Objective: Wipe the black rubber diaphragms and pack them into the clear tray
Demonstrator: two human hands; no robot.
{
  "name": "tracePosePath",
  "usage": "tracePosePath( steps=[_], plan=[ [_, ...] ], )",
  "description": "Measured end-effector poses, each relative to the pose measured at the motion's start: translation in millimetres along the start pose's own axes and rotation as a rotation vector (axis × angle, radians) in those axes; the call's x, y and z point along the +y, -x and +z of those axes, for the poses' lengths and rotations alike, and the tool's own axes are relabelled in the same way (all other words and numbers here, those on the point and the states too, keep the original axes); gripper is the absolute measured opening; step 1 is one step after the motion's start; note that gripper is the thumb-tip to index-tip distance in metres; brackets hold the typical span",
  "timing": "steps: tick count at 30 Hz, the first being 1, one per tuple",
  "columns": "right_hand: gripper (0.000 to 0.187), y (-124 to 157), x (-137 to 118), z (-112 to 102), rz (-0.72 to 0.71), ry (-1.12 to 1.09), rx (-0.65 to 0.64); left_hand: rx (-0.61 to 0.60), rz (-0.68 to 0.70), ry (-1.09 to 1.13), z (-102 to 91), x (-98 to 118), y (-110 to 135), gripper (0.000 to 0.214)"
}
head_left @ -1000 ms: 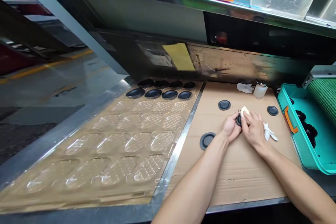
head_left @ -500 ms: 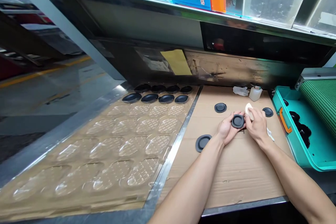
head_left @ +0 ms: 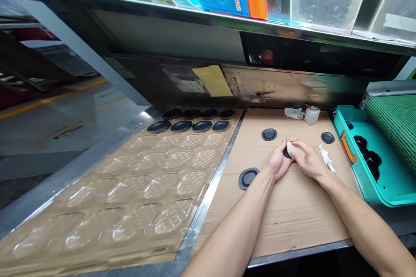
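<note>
My left hand [head_left: 277,161] is closed around a small black oval part [head_left: 285,152], most of which is now covered. With my right hand [head_left: 311,161] I press a white pad [head_left: 295,149] against that part. Three similar black parts lie on the cardboard: one behind my hands [head_left: 269,134], one at the right [head_left: 328,137] and a greyer, larger-looking one at the left [head_left: 248,178]. Just right of my right hand is a crumpled white cloth [head_left: 326,158]. A small bottle with a metal top [head_left: 312,114] stands at the back beside a white tissue [head_left: 294,113].
On the left, a clear plastic tray [head_left: 128,186] has black parts [head_left: 202,126] in its two back rows. At right, a teal bin [head_left: 394,199] with black pieces sits partly beneath a green belt [head_left: 394,117]. A shelf edge [head_left: 208,19] runs overhead.
My right hand has moved left and brought the white pad onto the black part, covering much of it. The view has shifted slightly, and the white cloth is now uncovered.
</note>
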State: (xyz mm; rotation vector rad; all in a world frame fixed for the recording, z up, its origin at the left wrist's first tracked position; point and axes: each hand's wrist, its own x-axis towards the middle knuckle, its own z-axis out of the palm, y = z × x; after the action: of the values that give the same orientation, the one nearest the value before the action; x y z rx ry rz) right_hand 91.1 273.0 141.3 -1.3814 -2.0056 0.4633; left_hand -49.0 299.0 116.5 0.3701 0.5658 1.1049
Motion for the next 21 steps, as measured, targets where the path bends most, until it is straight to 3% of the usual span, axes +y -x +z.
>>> tracePosePath(
  steps=[2, 6, 10, 14, 18, 21],
  plan=[
    [0.039, -2, 3, 7, 0.005, 0.084, 0.107, 0.005, 0.02, 0.005, -1.0, -2, -1, 0.034],
    [0.043, -1, 6, 20, -0.11, 0.162, 0.03, 0.018, 0.023, 0.037, -2.6, -3, 0, 0.033],
    [0.042, -1, 4, 21, -0.01, 0.178, 0.08, 0.045, 0.025, 0.037, -1.8, -1, 0, 0.034],
    [0.041, 0, 4, 6, -0.053, 0.031, -0.011, 0.035, -0.004, 0.029, -1.2, 0, 0, 0.038],
    [0.03, -2, 9, -11, 0.096, -0.139, -0.058, 0.02, 0.022, -0.023, 0.3, -2, 0, 0.037],
    [0.029, -4, 11, -10, 0.193, -0.303, -0.039, 0.028, 0.045, -0.053, 1.1, -5, 1, 0.036]
  ],
)
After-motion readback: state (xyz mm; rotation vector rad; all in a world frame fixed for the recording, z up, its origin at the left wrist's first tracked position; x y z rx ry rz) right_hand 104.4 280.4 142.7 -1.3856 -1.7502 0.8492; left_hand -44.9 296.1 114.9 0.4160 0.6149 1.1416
